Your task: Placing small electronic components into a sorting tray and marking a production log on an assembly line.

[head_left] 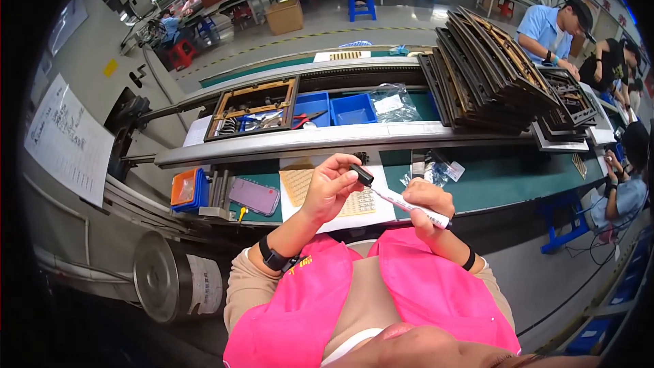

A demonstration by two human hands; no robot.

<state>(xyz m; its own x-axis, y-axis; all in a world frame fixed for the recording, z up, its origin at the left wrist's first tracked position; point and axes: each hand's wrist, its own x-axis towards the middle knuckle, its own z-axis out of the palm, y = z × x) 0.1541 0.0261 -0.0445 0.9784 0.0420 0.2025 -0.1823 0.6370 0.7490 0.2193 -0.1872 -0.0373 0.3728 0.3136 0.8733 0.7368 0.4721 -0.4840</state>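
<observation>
Pink vest (436,279) fabric spreads across the foreground. On the table (524,182), a purple phone (254,196) lies left of a tan gridded panel (293,181). Above the panel, the left hand (329,189) pinches a black cap (362,175) between fingers and thumb; its neighbour, a white marker (402,203), is gripped in the curled right hand (429,204). A loose pinch could drop the cap; a dipping tip could smear ink on the panel.
</observation>
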